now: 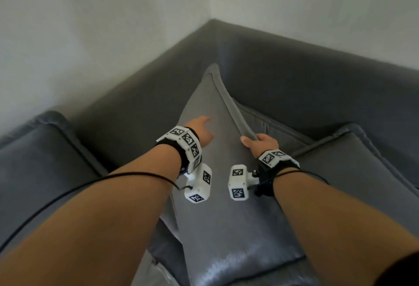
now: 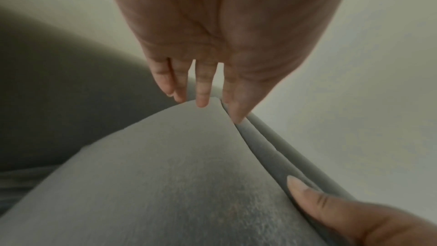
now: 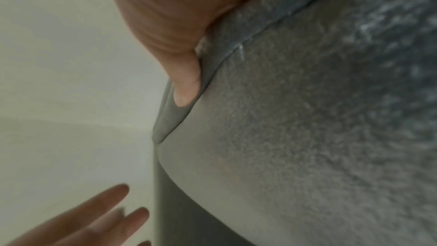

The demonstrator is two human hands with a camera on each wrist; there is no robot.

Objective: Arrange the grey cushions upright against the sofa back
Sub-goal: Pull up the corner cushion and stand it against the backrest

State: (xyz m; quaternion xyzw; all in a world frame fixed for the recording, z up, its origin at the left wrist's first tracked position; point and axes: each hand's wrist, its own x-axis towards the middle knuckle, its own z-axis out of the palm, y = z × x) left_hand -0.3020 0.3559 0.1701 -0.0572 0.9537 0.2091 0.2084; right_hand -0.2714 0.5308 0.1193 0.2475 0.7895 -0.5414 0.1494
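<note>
A light grey cushion lies tilted in the sofa's corner, its far tip raised toward the sofa back. My right hand grips the cushion's piped right edge; the thumb presses on the flange of the cushion. My left hand hovers over the cushion's face with straight, spread fingers above the cushion, holding nothing. A second grey cushion lies flat on the seat to the right. Another cushion's edge shows behind the first.
A darker grey cushion sits at the left against the sofa back. The white walls meet in a corner behind the sofa. Black cables run along both forearms from the wrist cameras.
</note>
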